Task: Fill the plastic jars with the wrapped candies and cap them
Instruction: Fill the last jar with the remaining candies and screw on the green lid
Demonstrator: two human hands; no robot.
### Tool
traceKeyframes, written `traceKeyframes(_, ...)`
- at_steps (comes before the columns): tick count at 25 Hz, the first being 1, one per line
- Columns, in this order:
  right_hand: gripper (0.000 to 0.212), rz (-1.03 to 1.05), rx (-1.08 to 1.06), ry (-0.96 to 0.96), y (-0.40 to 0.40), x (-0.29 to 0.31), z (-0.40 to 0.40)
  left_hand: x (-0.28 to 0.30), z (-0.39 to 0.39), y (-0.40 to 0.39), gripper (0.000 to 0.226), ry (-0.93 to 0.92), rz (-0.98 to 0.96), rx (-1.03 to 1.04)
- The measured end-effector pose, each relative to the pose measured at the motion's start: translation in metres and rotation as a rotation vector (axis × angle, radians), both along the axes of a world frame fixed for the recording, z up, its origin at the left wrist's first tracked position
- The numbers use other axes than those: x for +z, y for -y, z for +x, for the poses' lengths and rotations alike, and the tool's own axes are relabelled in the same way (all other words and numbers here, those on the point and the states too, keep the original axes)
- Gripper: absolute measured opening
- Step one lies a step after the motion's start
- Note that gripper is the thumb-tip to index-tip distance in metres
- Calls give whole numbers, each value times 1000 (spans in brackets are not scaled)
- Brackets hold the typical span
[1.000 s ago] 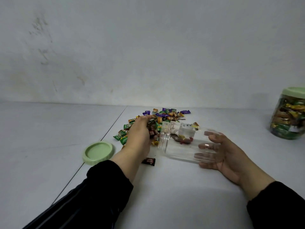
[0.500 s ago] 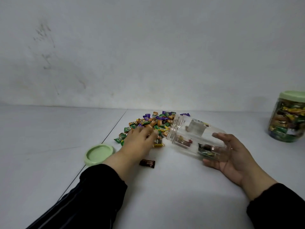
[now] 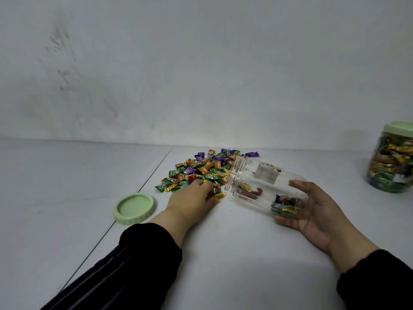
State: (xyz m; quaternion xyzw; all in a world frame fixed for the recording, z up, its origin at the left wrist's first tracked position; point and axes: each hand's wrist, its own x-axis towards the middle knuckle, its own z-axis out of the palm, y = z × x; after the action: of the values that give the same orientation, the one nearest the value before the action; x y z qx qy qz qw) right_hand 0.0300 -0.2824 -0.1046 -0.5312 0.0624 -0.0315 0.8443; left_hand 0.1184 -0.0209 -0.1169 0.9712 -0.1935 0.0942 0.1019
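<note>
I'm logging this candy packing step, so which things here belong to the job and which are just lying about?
Part of the job:
- clear jar, tilted, in the right hand
- wrapped candies under the left hand
- green lid
- filled capped jar

Lying about:
- nothing else on the table

Clear jar (image 3: 266,190) tilted on its side (few candies inside) in right-hand fingers (image 3: 297,183), candy pile (image 3: 201,172) under left fingertips (image 3: 206,186), green lid (image 3: 134,208) left of them, filled capped jar (image 3: 392,158) far right
</note>
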Motion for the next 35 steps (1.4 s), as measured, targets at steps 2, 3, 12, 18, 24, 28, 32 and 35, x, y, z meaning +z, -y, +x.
traceKeyframes(2,43,-23,-6,-11,0,-2,1,4,3,-1,33,72,-121,77)
traceKeyframes(3,52,-39,-3,-19,0,-3,2,6,3,-2,35,101,-251,110)
traceKeyframes(12,77,-118,106,-5,-12,-3,0,37,-29,29,50,-350,-1258,143)
traceKeyframes(18,65,-74,110,5,-12,-1,0,32,-32,37,120,-581,-1157,-85)
traceKeyframes(24,80,-2,60,5,-7,0,1,30,-17,8,69,-278,-906,-112)
traceKeyframes(28,85,31,8,0,-5,1,2,6,0,-12,71,-265,-14,206)
traceKeyframes(32,41,54,12,30,-7,1,0,-6,0,-4,59,-202,146,83)
traceKeyframes(35,32,32,9,24,-8,1,0,-6,5,0,45,-32,95,56)
